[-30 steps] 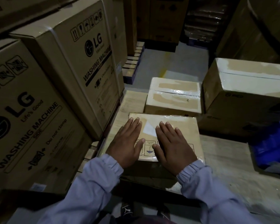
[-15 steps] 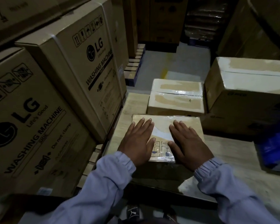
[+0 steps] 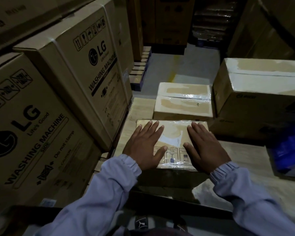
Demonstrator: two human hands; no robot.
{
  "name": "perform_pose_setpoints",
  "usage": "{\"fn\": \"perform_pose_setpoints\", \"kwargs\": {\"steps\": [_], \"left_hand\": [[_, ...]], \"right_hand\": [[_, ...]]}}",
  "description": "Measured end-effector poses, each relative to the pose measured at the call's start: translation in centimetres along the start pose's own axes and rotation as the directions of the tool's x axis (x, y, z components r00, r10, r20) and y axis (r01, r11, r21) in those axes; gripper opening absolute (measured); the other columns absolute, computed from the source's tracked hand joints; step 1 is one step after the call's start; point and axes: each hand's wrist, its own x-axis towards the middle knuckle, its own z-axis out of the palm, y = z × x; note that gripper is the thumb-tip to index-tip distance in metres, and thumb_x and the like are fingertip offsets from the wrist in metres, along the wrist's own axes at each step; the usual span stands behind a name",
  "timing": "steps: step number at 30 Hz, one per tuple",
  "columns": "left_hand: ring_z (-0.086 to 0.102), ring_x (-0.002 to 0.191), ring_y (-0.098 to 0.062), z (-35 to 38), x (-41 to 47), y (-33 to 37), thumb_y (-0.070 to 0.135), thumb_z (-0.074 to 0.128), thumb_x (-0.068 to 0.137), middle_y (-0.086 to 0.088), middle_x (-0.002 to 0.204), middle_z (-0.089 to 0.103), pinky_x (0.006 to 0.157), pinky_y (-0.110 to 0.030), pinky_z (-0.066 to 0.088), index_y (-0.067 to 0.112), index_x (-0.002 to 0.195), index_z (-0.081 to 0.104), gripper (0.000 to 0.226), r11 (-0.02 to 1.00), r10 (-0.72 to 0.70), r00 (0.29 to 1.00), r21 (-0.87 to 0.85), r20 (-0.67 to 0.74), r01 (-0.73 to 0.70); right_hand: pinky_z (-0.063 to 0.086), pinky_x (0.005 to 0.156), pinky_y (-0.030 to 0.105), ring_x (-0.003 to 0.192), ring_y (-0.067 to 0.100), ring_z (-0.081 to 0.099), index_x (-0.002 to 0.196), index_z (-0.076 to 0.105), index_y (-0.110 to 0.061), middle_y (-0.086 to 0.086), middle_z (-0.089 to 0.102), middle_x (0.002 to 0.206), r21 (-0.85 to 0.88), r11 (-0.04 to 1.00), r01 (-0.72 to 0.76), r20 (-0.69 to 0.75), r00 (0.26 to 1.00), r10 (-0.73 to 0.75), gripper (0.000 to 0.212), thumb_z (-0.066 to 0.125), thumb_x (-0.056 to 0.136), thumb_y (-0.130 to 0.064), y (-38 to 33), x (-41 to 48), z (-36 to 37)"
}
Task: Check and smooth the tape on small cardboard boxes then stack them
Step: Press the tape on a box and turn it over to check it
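**A:** Where do we have the small box (image 3: 173,127) now?

**B:** It lies flat on the wooden top (image 3: 138,108) right in front of us, in the same spot as a second ago. The second small box (image 3: 183,101) sits just behind it, though we cannot tell whether the two touch. The big box (image 3: 259,86) stands to the right of that one.

**A:** And our hands?

**B:** Both lie palm down on the lid, with the fingers straight and a little spread, pressing rather than gripping. The left hand (image 3: 144,145) covers the left part. The right hand (image 3: 205,149) covers the right part, and its outer side reaches the lid's right edge.

**A:** What differs from before?

**B:** A second ago our hands lay close together in the middle, thumbs nearly meeting. Half a second ago they were already parting. Now they are well apart, and the fingertips have slid up close to the far edge.

**A:** So we see more of the lid between them?

**B:** Yes. The white label (image 3: 170,139), partly covered before, now lies bare between our hands. The printed symbols (image 3: 171,155) show between our thumbs. The clear tape (image 3: 173,165) gleams along the near edge, and we cannot tell whether it lies fully flat.

**A:** And around us?

**B:** The washing-machine cartons (image 3: 85,68) are stacked on our left, and a blue thing (image 3: 289,150) sits at the right edge. Our pale sleeves (image 3: 112,184) run up from the bottom.
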Motion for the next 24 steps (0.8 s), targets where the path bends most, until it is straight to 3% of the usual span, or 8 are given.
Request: {"fn": "perform_pose_setpoints", "kwargs": {"steps": [5, 8, 12, 15, 17, 19, 21, 24], "left_hand": [[0.009, 0.149, -0.014, 0.2, -0.3, 0.2, 0.062, 0.028, 0.088, 0.002, 0.160, 0.021, 0.121, -0.041, 0.003, 0.028, 0.151, 0.029, 0.071, 0.996, -0.044, 0.995, -0.087, -0.085, 0.036], [0.010, 0.149, -0.017, 0.2, -0.4, -0.1, 0.053, 0.041, 0.088, -0.002, 0.161, 0.018, 0.121, -0.041, 0.008, 0.024, 0.146, 0.040, 0.064, 0.947, -0.178, 0.975, -0.293, -0.136, 0.132], [0.040, 0.137, -0.024, 1.1, -1.1, -1.8, 0.051, 0.047, 0.087, -0.004, 0.156, 0.032, 0.108, -0.044, 0.041, 0.033, 0.148, 0.033, 0.065, 0.678, -0.459, 0.888, -0.646, -0.001, 0.350], [0.067, 0.100, -0.025, 1.6, -1.6, -2.2, 0.046, 0.054, 0.091, -0.007, 0.128, 0.060, 0.071, -0.043, 0.061, 0.041, 0.149, 0.023, 0.065, 0.324, -0.538, 0.812, -0.833, 0.228, 0.448], [0.068, 0.095, -0.023, 1.9, -1.6, -2.2, 0.046, 0.054, 0.091, -0.007, 0.121, 0.064, 0.062, -0.038, 0.061, 0.037, 0.146, 0.030, 0.061, 0.288, -0.549, 0.797, -0.837, 0.254, 0.465], [0.068, 0.094, -0.023, 1.8, -1.5, -1.8, 0.040, 0.053, 0.095, -0.006, 0.113, 0.067, 0.061, -0.038, 0.061, 0.035, 0.139, 0.041, 0.046, 0.287, -0.553, 0.797, -0.843, 0.242, 0.455], [0.068, 0.093, -0.022, 1.5, -1.5, -1.5, 0.037, 0.052, 0.097, -0.004, 0.111, 0.068, 0.061, -0.035, 0.060, 0.035, 0.135, 0.045, 0.039, 0.279, -0.548, 0.802, -0.852, 0.238, 0.444], [0.068, 0.094, -0.016, 1.4, -1.8, -1.5, 0.040, 0.055, 0.095, 0.001, 0.112, 0.068, 0.062, -0.025, 0.058, 0.036, 0.137, 0.045, 0.044, 0.314, -0.538, 0.819, -0.854, 0.200, 0.415]], "right_hand": [[0.023, 0.118, 0.044, 0.148, 0.017, 0.014, 0.150, 0.032, -0.016, 0.001, 0.021, 0.160, 0.147, 0.989, 0.023, -0.124, 0.992, -0.004, 0.075, 0.024, 0.089, -0.060, 0.2, -0.2, 0.9], [0.023, 0.115, 0.038, 0.147, 0.015, 0.016, 0.150, 0.031, -0.018, -0.004, 0.016, 0.160, 0.411, 0.911, 0.041, -0.192, 0.980, 0.043, 0.072, 0.040, 0.088, -0.053, 0.8, -0.6, 0.8], [0.036, 0.111, 0.034, 0.141, 0.008, 0.032, 0.151, 0.020, -0.031, -0.009, 0.022, 0.159, 0.839, 0.543, 0.006, -0.120, 0.978, 0.173, 0.069, 0.050, 0.090, -0.041, 1.6, -2.6, 1.3], [0.045, 0.101, 0.025, 0.128, 0.004, 0.047, 0.151, 0.024, -0.029, -0.007, 0.040, 0.148, 0.901, 0.427, -0.074, -0.064, 0.951, 0.302, 0.073, 0.052, 0.085, -0.039, 1.6, -4.2, 2.1], [0.044, 0.103, 0.035, 0.125, 0.014, 0.052, 0.148, 0.032, -0.027, -0.003, 0.049, 0.142, 0.943, 0.309, -0.125, 0.002, 0.929, 0.370, 0.076, 0.058, 0.081, -0.050, 1.5, -4.9, 2.8], [0.040, 0.107, 0.051, 0.123, 0.027, 0.055, 0.143, 0.044, -0.023, 0.006, 0.057, 0.136, 0.986, 0.080, -0.145, 0.102, 0.911, 0.399, 0.087, 0.066, 0.071, -0.066, 1.0, -5.2, 3.4], [0.043, 0.101, 0.052, 0.121, 0.037, 0.055, 0.138, 0.051, -0.014, 0.016, 0.060, 0.130, 0.982, -0.139, -0.129, 0.179, 0.874, 0.452, 0.086, 0.067, 0.070, -0.064, 0.0, -5.3, 3.3], [0.049, 0.091, 0.046, 0.113, 0.034, 0.062, 0.126, 0.062, -0.016, 0.013, 0.068, 0.118, 0.980, -0.156, -0.127, 0.189, 0.843, 0.504, 0.084, 0.067, 0.063, -0.072, -0.5, -5.4, 2.6]]}}
